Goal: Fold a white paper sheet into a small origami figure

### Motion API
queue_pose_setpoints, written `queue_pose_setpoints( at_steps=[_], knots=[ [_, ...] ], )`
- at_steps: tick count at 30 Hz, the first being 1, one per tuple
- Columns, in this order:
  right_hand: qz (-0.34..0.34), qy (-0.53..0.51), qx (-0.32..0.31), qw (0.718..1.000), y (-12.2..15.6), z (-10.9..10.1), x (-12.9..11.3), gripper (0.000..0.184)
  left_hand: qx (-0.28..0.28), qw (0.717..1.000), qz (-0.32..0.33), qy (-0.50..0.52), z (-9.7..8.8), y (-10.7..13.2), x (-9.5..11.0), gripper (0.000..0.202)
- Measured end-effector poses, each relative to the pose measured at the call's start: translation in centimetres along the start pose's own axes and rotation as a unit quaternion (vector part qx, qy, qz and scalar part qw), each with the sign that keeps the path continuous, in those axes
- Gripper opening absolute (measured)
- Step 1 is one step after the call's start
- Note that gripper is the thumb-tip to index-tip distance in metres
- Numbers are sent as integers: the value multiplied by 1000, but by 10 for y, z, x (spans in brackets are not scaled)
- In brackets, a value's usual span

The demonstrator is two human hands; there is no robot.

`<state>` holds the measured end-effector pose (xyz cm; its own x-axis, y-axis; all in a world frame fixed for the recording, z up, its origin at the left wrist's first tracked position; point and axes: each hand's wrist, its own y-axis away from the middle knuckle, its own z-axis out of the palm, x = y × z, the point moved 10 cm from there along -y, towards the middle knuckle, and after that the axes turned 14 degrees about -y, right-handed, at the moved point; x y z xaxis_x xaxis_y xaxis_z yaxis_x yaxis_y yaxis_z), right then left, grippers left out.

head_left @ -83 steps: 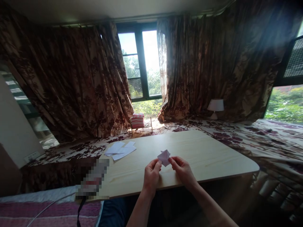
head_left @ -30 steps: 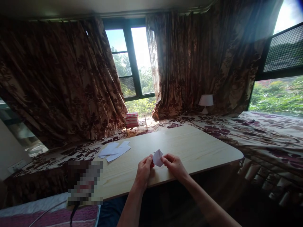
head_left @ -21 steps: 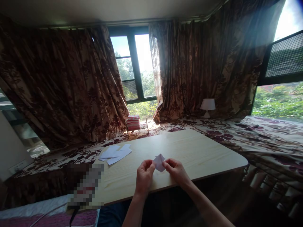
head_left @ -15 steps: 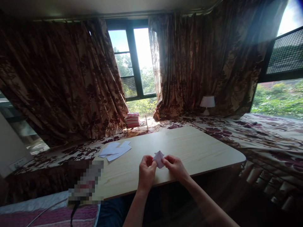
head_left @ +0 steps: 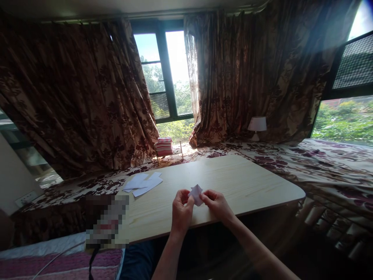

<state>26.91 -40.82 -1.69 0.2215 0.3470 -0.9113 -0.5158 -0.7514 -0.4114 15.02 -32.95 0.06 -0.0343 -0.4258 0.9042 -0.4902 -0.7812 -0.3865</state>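
Observation:
A small piece of folded white paper (head_left: 196, 194) with pointed corners is held up between my two hands, above the near edge of the pale wooden table (head_left: 227, 175). My left hand (head_left: 182, 208) pinches its left side between thumb and fingers. On the right side, my right hand (head_left: 217, 204) is closed on it, the thumb lying against the paper's face. Farther left on the tabletop lie several loose white sheets of paper (head_left: 142, 184), partly overlapping. The folds on the paper's far side are hidden.
At the table's left end is a pixelated object (head_left: 107, 223) with a dark cord. Behind the table, a flower-patterned cover (head_left: 279, 159) bears a small white lamp (head_left: 257, 124) and a red-striped folded stack (head_left: 164, 147). Patterned curtains (head_left: 72, 97) flank the window.
The view has shifted very slightly. Both hands keep hold of the folded paper, which looks turned a little, and my right fingers have moved slightly on it.

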Motion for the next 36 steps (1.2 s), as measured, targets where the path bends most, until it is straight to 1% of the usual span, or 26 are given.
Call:
queue_pose_setpoints(
  at_steps=[5,10,17,22,26,28,32,36],
  knots=[
    [-2,-2,-1,1000,0,1,0,24,28,999,10,-18,-3,0,0,13],
    [-6,0,-3,1000,0,0,3,24,21,998,26,-45,-3,1,4,5],
    [-8,-3,-4,1000,-1,1,9,23,17,996,37,-76,-1,3,6,6],
    [-12,-6,-5,1000,-1,0,7,23,18,994,45,-97,-2,5,13,3],
    [-12,-2,-3,1000,0,0,6,23,20,993,56,-104,-1,6,17,8],
    [-11,-1,-2,1000,0,0,6,23,21,993,57,-104,-1,7,16,9],
    [-9,-2,-5,1000,0,1,5,23,36,994,41,-97,-3,5,10,3],
    [-7,-2,-9,1000,0,2,4,23,49,995,20,-85,-7,4,5,8]
  ],
)
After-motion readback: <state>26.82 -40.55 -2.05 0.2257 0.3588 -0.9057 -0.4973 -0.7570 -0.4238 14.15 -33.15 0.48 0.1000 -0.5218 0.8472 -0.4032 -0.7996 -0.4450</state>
